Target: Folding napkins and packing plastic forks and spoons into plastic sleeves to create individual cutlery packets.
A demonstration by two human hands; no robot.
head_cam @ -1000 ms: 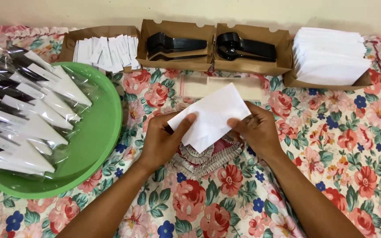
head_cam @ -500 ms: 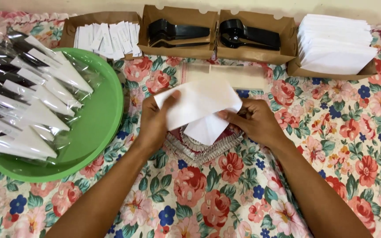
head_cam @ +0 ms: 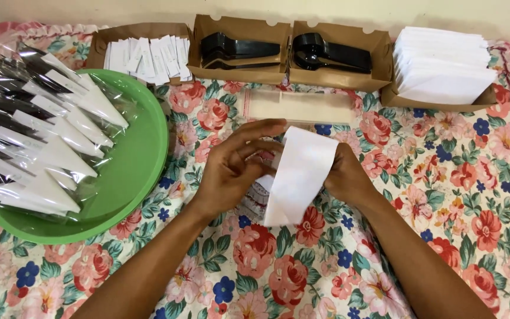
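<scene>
- Since half a second ago the white napkin [head_cam: 299,177] has gone from a loose, spread sheet to a narrow upright band, and both hands have closed in on it.
- Folding looks to be the step in hand: the napkin is doubled lengthwise, its lower end hanging free over the floral tabletop [head_cam: 444,195].
- Left hand [head_cam: 234,171] curls around the band's left edge, fingers arched over its top, holding it.
- Right hand [head_cam: 346,177] sits mostly behind the paper (only knuckles and wrist show), gripping the right edge.
- Next move, I'd judge, calls for pressing the crease flat without letting the layers slip.
- Finished wrapped sets lie on the green tray [head_cam: 143,171], well left.
</scene>
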